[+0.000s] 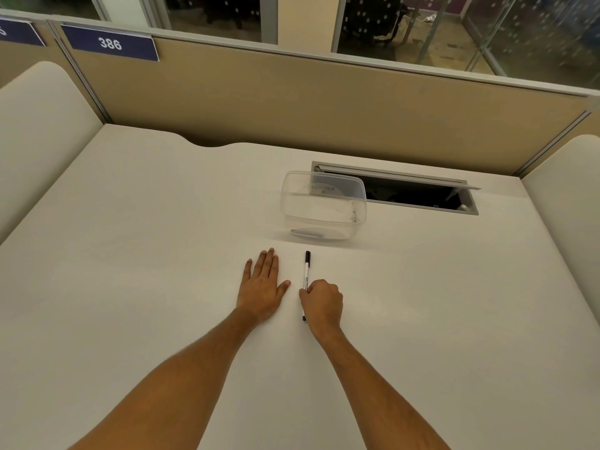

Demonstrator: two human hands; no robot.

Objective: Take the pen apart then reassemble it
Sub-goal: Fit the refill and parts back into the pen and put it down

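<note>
A slim white pen [306, 274] with a black cap lies on the white desk [162, 254], cap pointing away from me. My right hand [323, 303] is curled over the pen's lower half, thumb and fingers closed on the barrel; the black rear tip shows below the hand. My left hand [262, 289] lies flat on the desk just left of the pen, fingers together, holding nothing and not touching the pen.
A clear plastic container [324, 206] lies tipped on its side just beyond the pen. Behind it is an open cable hatch [406, 193] in the desk. Beige partition walls [292, 102] enclose the desk at the back and sides.
</note>
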